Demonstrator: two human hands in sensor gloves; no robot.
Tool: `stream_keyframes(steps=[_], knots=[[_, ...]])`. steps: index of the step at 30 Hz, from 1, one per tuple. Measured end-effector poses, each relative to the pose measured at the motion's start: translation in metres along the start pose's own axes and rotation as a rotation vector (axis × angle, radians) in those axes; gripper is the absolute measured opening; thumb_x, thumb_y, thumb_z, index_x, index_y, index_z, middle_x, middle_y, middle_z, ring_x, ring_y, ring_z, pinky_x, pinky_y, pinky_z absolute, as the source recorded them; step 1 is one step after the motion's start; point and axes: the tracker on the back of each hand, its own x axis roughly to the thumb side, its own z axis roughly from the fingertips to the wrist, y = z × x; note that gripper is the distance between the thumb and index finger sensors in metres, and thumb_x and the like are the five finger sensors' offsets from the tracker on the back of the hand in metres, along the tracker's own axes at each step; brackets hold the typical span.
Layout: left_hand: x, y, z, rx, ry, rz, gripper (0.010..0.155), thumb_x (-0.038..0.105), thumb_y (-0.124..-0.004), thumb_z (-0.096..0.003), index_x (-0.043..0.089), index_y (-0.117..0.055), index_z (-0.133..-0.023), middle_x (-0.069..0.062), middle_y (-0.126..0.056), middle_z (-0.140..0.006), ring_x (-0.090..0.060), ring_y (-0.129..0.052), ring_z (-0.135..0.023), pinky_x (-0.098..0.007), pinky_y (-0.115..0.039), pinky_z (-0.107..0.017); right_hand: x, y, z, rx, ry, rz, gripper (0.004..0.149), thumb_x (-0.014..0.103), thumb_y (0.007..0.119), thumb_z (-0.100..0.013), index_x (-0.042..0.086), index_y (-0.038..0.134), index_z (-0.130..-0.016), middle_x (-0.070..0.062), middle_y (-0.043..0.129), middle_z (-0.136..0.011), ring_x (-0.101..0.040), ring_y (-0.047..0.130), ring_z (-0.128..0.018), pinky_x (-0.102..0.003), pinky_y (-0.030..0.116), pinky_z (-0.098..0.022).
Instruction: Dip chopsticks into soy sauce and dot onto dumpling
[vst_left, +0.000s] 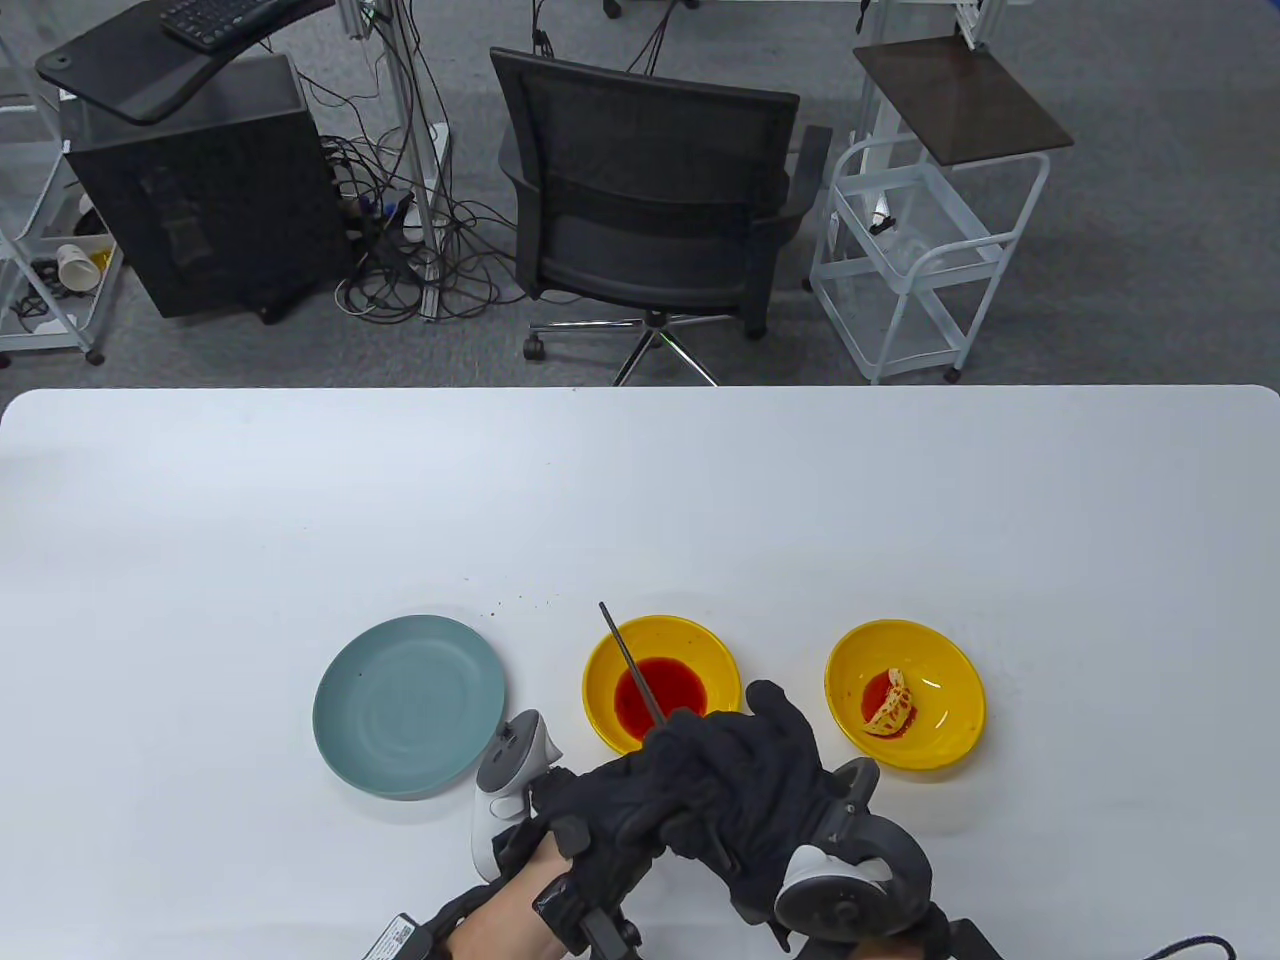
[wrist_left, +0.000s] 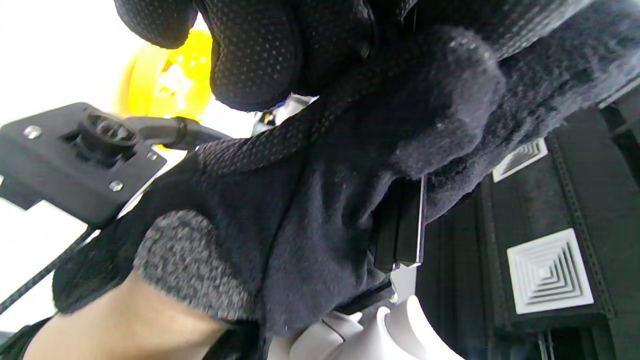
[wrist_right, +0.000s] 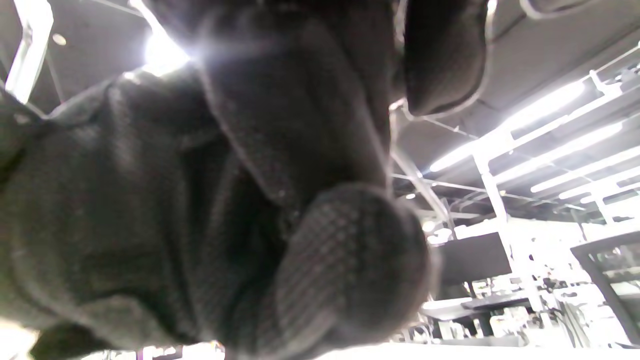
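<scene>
Both gloved hands are bunched together at the table's front middle. My right hand (vst_left: 745, 765) lies over my left hand (vst_left: 600, 805). Together they hold the lower end of the dark chopsticks (vst_left: 630, 665). The chopsticks slant up and to the left over the red soy sauce (vst_left: 660, 692) in the middle yellow bowl (vst_left: 700, 640). Their tip lies just past that bowl's far left rim. A dumpling (vst_left: 890, 706) with red sauce on it lies in the right yellow bowl (vst_left: 940, 660). The left wrist view shows a yellow bowl (wrist_left: 165, 80) beyond my gloved fingers (wrist_left: 260, 55). The right wrist view shows only glove.
An empty teal plate (vst_left: 410, 705) sits left of the sauce bowl, close to my left hand's white tracker (vst_left: 505, 790). A few dark specks (vst_left: 510, 603) lie on the white table (vst_left: 640, 480) behind the plate. An office chair (vst_left: 650, 210) stands beyond the far edge.
</scene>
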Motion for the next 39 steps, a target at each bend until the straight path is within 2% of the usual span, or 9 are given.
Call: stream_keyframes(steps=[4,10,12,13,17,19,23,28,39], knots=[[0.007,0.018,0.0,0.063,-0.022,-0.032,0.055,0.054,-0.075,-0.0487,0.015,-0.083,-0.087,-0.002,-0.088,-0.077,-0.027,-0.095,-0.065,-0.064,-0.063,-0.068,-0.004,0.005,0.001,0.127,0.046,0.032,0.083,0.058,0.066,-0.043,0.026,0.021,-0.105,-0.01,0.049,-0.113,-0.045,0.069,-0.088,-0.079,0.039,-0.068],[0.028,0.08,0.016,0.24,-0.036,0.032,0.055,0.053,-0.076,-0.049,0.013,-0.083,-0.087,-0.005,-0.088,-0.077,-0.029,-0.094,-0.064,-0.065,-0.062,-0.067,-0.013,-0.001,0.003,0.183,0.119,0.017,0.085,0.057,0.066,-0.044,0.025,0.017,-0.105,-0.01,0.034,-0.116,-0.047,0.061,-0.094,-0.08,0.034,-0.068],[0.042,0.102,0.028,0.347,0.001,-0.109,0.055,0.051,-0.077,-0.0491,0.011,-0.084,-0.086,-0.007,-0.089,-0.076,-0.031,-0.093,-0.062,-0.066,-0.061,-0.066,-0.015,-0.004,0.003,0.178,0.129,0.008,0.085,0.057,0.066,-0.044,0.025,0.018,-0.106,-0.01,0.034,-0.116,-0.047,0.06,-0.094,-0.08,0.034,-0.068],[0.052,0.114,0.036,0.433,0.044,-0.262,0.055,0.05,-0.078,-0.049,0.009,-0.085,-0.085,-0.008,-0.089,-0.076,-0.032,-0.093,-0.062,-0.067,-0.061,-0.065,-0.015,-0.005,0.003,0.179,0.136,0.001,0.085,0.058,0.066,-0.044,0.025,0.018,-0.106,-0.011,0.033,-0.116,-0.047,0.06,-0.094,-0.08,0.034,-0.068],[0.078,0.138,0.059,0.752,0.389,-0.958,0.055,0.05,-0.079,-0.0481,0.008,-0.087,-0.083,-0.009,-0.09,-0.073,-0.033,-0.094,-0.06,-0.067,-0.061,-0.064,-0.018,-0.007,0.004,0.183,0.148,-0.009,0.085,0.058,0.066,-0.044,0.024,0.018,-0.106,-0.011,0.032,-0.116,-0.047,0.06,-0.094,-0.081,0.033,-0.068],[0.079,0.142,0.06,0.837,0.54,-1.133,0.055,0.05,-0.079,-0.0477,0.008,-0.088,-0.082,-0.009,-0.091,-0.072,-0.033,-0.094,-0.059,-0.067,-0.061,-0.064,-0.02,-0.008,0.005,0.186,0.153,-0.011,0.085,0.058,0.066,-0.044,0.024,0.018,-0.106,-0.011,0.031,-0.116,-0.047,0.059,-0.094,-0.081,0.033,-0.068],[0.067,0.146,0.051,0.878,0.791,-1.308,0.055,0.049,-0.08,-0.0477,0.007,-0.088,-0.082,-0.011,-0.09,-0.072,-0.034,-0.093,-0.059,-0.068,-0.06,-0.064,-0.027,-0.009,0.007,0.198,0.182,-0.023,0.086,0.059,0.066,-0.044,0.024,0.017,-0.106,-0.011,0.03,-0.116,-0.048,0.058,-0.095,-0.081,0.032,-0.068],[0.048,0.15,0.037,0.846,0.998,-1.418,0.055,0.05,-0.079,-0.0481,0.008,-0.088,-0.082,-0.01,-0.09,-0.072,-0.034,-0.093,-0.059,-0.068,-0.059,-0.065,-0.035,-0.014,0.009,0.192,0.222,-0.034,0.086,0.059,0.066,-0.044,0.024,0.018,-0.106,-0.011,0.028,-0.116,-0.048,0.057,-0.095,-0.081,0.031,-0.068],[0.038,0.152,0.029,0.836,1.095,-1.509,0.055,0.051,-0.078,-0.0488,0.009,-0.088,-0.082,-0.01,-0.091,-0.072,-0.035,-0.093,-0.06,-0.068,-0.059,-0.065,-0.055,-0.025,0.013,0.167,0.317,-0.08,0.085,0.058,0.066,-0.044,0.025,0.02,-0.106,-0.011,0.027,-0.117,-0.048,0.056,-0.096,-0.081,0.029,-0.069]])
